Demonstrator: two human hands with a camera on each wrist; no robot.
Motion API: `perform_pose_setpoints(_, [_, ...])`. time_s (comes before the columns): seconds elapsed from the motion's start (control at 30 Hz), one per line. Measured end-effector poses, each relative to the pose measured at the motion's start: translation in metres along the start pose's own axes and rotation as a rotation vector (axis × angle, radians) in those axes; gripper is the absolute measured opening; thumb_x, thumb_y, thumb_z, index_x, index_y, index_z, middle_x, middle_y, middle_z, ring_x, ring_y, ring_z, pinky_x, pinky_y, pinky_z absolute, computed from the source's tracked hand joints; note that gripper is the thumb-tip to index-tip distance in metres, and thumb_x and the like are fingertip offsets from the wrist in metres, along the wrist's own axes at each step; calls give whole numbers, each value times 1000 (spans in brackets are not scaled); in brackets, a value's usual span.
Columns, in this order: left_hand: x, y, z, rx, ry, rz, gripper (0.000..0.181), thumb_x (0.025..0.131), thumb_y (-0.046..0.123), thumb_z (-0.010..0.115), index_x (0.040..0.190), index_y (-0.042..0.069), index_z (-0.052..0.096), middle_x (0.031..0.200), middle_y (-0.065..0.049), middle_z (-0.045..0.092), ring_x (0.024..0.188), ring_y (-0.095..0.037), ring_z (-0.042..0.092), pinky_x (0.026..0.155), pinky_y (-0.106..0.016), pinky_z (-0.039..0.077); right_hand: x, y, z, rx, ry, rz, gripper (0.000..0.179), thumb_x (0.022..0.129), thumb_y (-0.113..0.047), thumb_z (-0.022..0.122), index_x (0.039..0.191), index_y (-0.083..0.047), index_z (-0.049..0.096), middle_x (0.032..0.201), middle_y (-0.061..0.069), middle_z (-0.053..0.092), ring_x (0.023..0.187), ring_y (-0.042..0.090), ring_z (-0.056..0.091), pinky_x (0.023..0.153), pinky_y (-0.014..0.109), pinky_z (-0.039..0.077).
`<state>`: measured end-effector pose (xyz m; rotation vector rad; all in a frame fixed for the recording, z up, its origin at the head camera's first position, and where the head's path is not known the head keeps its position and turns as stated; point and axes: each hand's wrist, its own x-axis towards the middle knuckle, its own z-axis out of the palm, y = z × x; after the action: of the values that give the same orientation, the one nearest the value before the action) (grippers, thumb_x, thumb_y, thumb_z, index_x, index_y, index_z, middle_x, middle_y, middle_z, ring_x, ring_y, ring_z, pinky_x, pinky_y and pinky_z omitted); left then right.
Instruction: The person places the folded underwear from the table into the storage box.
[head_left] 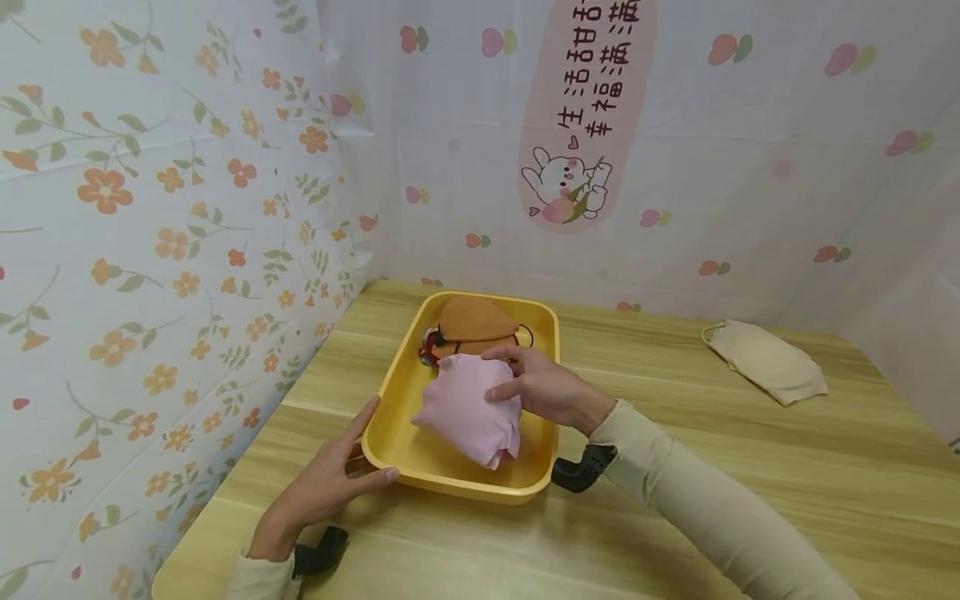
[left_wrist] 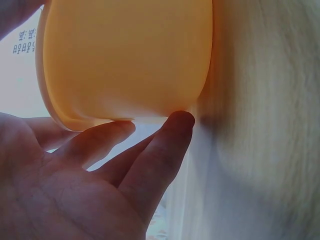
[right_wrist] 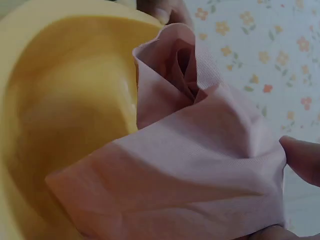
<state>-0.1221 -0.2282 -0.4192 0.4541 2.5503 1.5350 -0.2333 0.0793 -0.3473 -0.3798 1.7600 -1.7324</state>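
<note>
A soft pink cloth bundle [head_left: 468,408] is over the yellow plastic bin [head_left: 390,454], tilted, its folded open end showing in the right wrist view. My right hand [head_left: 551,387] holds the bundle at its right side, thumb and fingers pinching the fabric [right_wrist: 215,155]. At the bin's near left corner, my left hand [head_left: 322,483] holds the outside, thumb along the front and fingers against the left wall. The left wrist view shows those fingertips touching the bin wall [left_wrist: 125,60]. Behind the bundle lies an orange cloth item [head_left: 476,321] with black loops, inside the bin.
A small red and dark item [head_left: 430,346], partly hidden, lies beside the orange cloth. On the wooden table [head_left: 637,367], a beige padded cloth piece [head_left: 772,362] with a thin loop lies to the right. Patterned cloth walls [head_left: 465,167] stand behind and to the left.
</note>
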Motion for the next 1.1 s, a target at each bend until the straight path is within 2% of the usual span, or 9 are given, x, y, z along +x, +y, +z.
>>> perform_pose_setpoints(0.2, [1,1,2,-17,-7,-7,98,94,25,71,163,10,3,164,-32,15,136,-48,50,105,-46,53,5,13,-2,-33,-2,62,61,89,13,60,144,3,34,129,15,50,102,18,61,78,24,60])
perform_pose_setpoints(0.4, [1,-1,4,-19,7,-29,98,94,25,71,163,9,4,164,-30,18,135,-46,51,106,-44,53,6,21,-4,-129,-19,81,62,86,12,64,142,4,39,130,18,50,105,21,57,79,22,57])
perform_pose_setpoints(0.53, [1,-2,4,-17,4,-30,98,94,26,71,163,9,3,164,-30,19,135,-46,51,106,-44,53,8,19,-2,-208,-56,112,65,85,9,67,145,-2,43,141,19,45,106,23,52,73,24,53])
perform_pose_setpoints(0.63, [1,-2,4,-28,4,-31,98,94,25,71,163,9,4,163,-31,22,135,-45,51,105,-43,53,8,18,0,-311,-99,141,66,86,1,70,147,-9,47,148,16,40,113,25,46,72,27,49])
perform_pose_setpoints(0.73, [1,-3,4,-26,5,-29,98,94,25,71,163,10,4,162,-31,23,135,-45,51,106,-43,53,8,18,2,-438,-122,152,62,89,-9,72,147,-15,50,155,13,37,124,25,43,76,30,50])
perform_pose_setpoints(0.83, [2,-3,4,-24,7,-29,98,94,26,71,163,10,4,164,-30,21,136,-45,51,106,-44,52,7,18,3,-505,-113,154,55,93,-17,71,144,-16,54,158,13,38,133,26,46,82,36,57])
perform_pose_setpoints(0.97, [1,-3,4,-25,5,-27,98,94,25,71,163,10,4,164,-31,20,136,-45,50,106,-43,53,3,16,-2,-520,-89,147,47,97,-23,66,142,-15,56,155,16,43,133,30,53,90,48,60])
perform_pose_setpoints(1.1, [-1,-1,3,-23,3,-23,97,94,24,71,163,10,4,163,-32,21,135,-46,51,105,-42,54,-2,12,-10,-514,-70,129,45,98,-25,64,141,-12,57,151,17,48,131,31,56,94,53,59])
